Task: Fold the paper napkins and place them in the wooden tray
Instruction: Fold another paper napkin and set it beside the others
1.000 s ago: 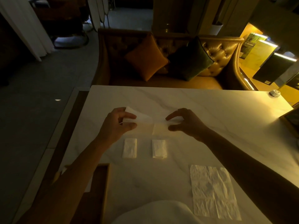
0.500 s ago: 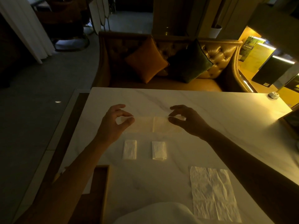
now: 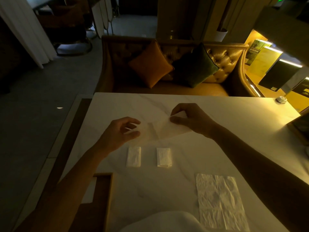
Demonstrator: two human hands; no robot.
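Note:
A thin paper napkin (image 3: 160,131) is stretched between my hands above the white marble table (image 3: 150,190), blurred by motion. My right hand (image 3: 192,119) pinches its right end, raised and tilted. My left hand (image 3: 120,133) holds the left end between thumb and fingers. Two small folded napkins (image 3: 133,156) (image 3: 163,157) lie side by side just in front of my hands. An unfolded, creased napkin (image 3: 219,201) lies flat at the near right. The wooden tray (image 3: 102,198) sits at the near left, partly under my left forearm.
A tufted sofa (image 3: 222,64) with an orange cushion (image 3: 150,64) and a dark green cushion (image 3: 194,66) stands behind the table's far edge. A small round white object (image 3: 281,99) sits at the far right corner. A dark wooden item (image 3: 299,129) is at the right edge.
My right hand has lifted its end of the napkin up and toward the far side, tilting the sheet. My left hand has dropped slightly toward me.

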